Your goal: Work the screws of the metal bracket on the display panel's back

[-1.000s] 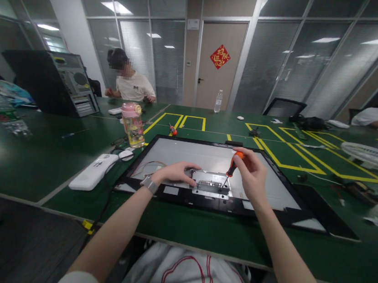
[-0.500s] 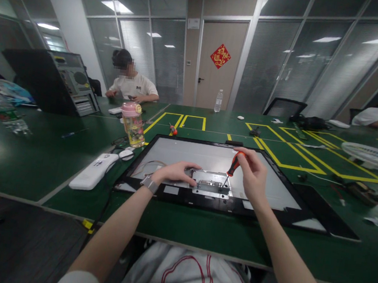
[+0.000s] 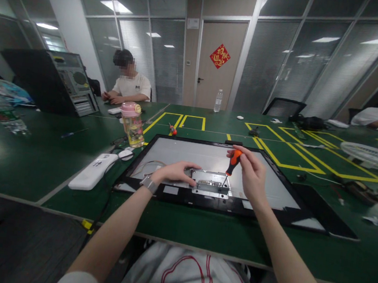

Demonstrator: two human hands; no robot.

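Note:
An orange-and-black screwdriver (image 3: 233,162) is in my right hand (image 3: 252,172), the fingers closed round the top of its handle. Its shaft slants down, with the tip at the right part of a silver metal bracket (image 3: 208,192). At the bracket's left end, my left hand (image 3: 176,173) spans the edge, thumb at the near side and fingers at the far side. Under both hands lies a flat display panel (image 3: 181,149) with a black frame, its pale back facing up. Thin wires (image 3: 151,164) run across the panel's left side.
Left of the panel are a pink-lidded bottle (image 3: 133,127) and a white handheld device (image 3: 94,171). A black flat piece (image 3: 325,211) lies by the panel's right edge. A computer case (image 3: 51,81) stands far left. A co-worker (image 3: 130,84) sits across the green table (image 3: 179,223).
The screwdriver handle has turned in my right hand, and its orange side now shows more. My left hand stays at the bracket. The co-worker across the table has shifted posture.

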